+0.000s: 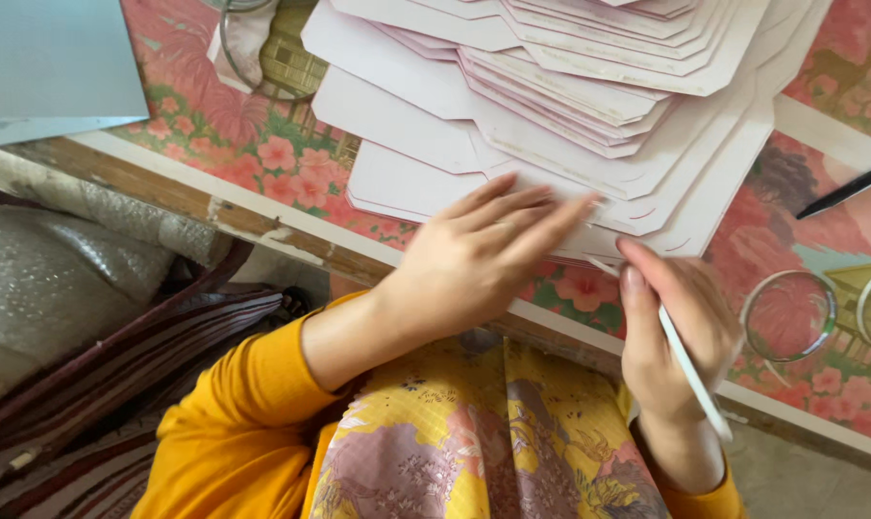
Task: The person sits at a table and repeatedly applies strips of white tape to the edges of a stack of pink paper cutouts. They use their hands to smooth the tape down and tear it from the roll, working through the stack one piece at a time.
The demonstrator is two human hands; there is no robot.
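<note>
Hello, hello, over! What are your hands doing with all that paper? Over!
Left hand flat on paper sheets. Right hand grips thin white stick, tip at stack edge. Clear tape rolls beside, not blocking.

The cards [570,106] are pale pink-white, fanned over a tabletop [214,135] cloth of pink flowers and green leaves. The sleeves [234,413] are mustard yellow, the lap cloth [474,442] yellow with mauve patches, the stick [685,365] white, the pen [849,189] black.

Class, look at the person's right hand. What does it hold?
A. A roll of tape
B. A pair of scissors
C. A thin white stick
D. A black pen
C: the right hand grips a thin white stick, its tip at the edge of the pale card sheets that the left hand presses flat.
</note>
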